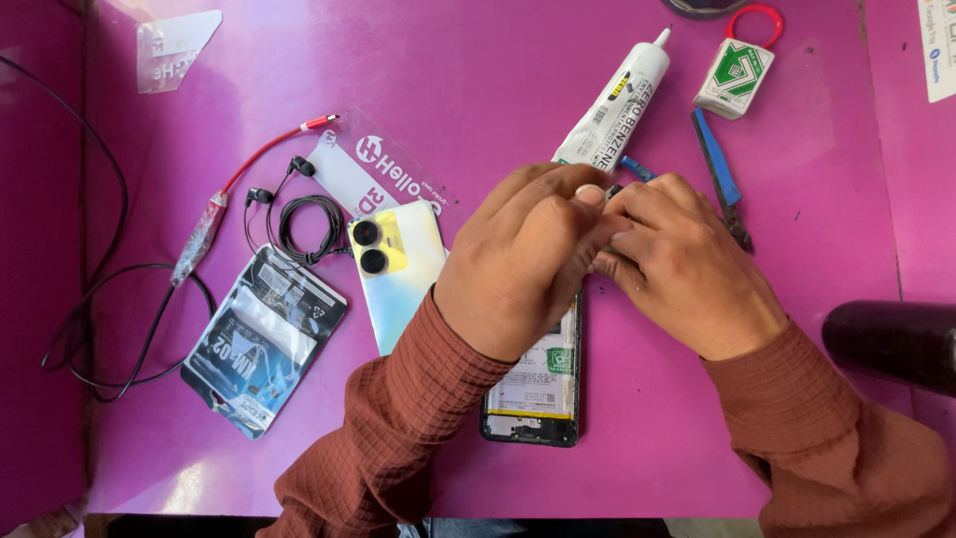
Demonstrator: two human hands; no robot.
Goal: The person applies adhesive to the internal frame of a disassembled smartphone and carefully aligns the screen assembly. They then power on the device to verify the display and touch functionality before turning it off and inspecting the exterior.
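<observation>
Item: opened phone (543, 384), back cover off, lying face down on the magenta bench (637, 438). Its upper half is hidden under the hands; the lower half shows the battery label and bottom frame.

Left hand (523, 264): fingers curled over the top end of the phone, grip closed around something small that I cannot make out from here.

Right hand (677, 269): pressed against the left, fingertips (607, 204) pinched together at the same spot. What they pinch is hidden.

Step in hand, as I judge it: fine work at the phone's upper end, both hands bearing on one small part. The next move would seem to call for a steady, light pull or press, with the phone body kept flat on the bench.

Close by:
- removed back cover (398, 269), pale with a yellow camera block, just left of the phone
- white glue tube (617, 100), just beyond the hands
- blue-handled cutters (722, 179), right of the tube
- small white bottle (737, 70) with a red loop
- black earphones (304, 224), coiled
- foil pouch (261, 339)
- red cable (254, 164)
</observation>
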